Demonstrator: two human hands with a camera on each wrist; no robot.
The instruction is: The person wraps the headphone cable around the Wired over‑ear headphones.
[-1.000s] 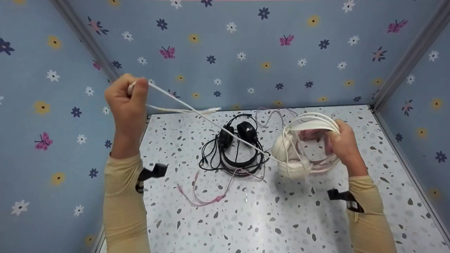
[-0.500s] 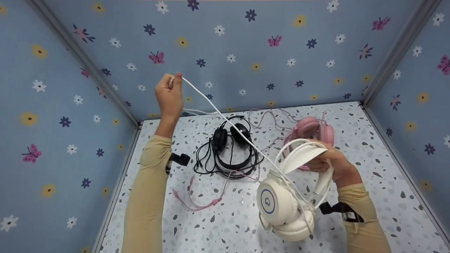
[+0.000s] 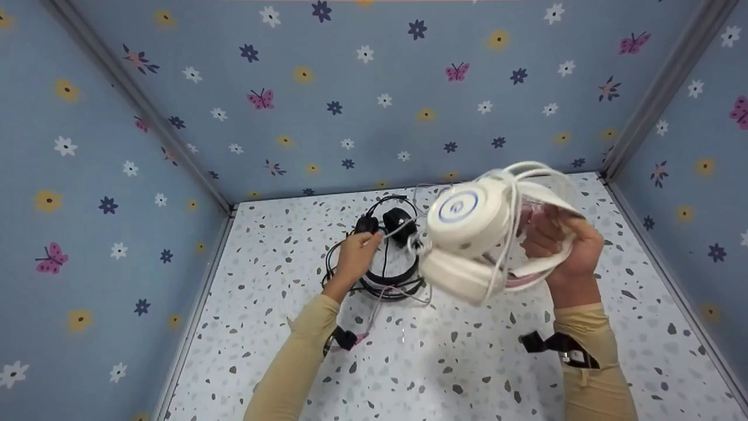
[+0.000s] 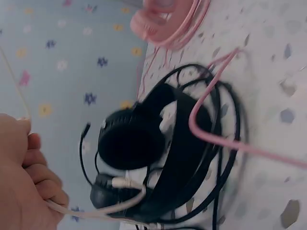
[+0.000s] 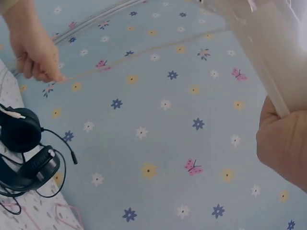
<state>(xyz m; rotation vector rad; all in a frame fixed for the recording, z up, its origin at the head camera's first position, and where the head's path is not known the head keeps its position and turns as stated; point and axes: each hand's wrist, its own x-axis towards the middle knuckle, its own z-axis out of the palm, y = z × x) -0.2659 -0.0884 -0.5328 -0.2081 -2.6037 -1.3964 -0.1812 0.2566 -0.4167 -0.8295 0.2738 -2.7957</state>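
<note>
My right hand (image 3: pixel 564 245) grips a white headset (image 3: pixel 467 216) by its headband, holding it up over the right of the table. Loops of white cable are wound around the band and earcups. In the head view my left hand (image 3: pixel 357 254) pinches the headset's white cable (image 3: pixel 403 225), which runs from the fingers toward the earcups. The cable's plug end (image 4: pixel 127 183) dangles below that hand in the left wrist view, in front of a black headset (image 4: pixel 177 148). That black headset lies on the table with its cable coiled around it.
A pink headset (image 4: pixel 165 24) lies at the back right, mostly hidden behind the white one in the head view. Its pink cable (image 4: pixel 225 139) trails across the table (image 3: pixel 456 362) beside the black headset. Flowered panels (image 3: pixel 374 88) enclose the back and sides.
My left hand has come down and right from high on the left, bringing the cable over the black headset. My right hand first lowered, then raised and turned the white headset.
</note>
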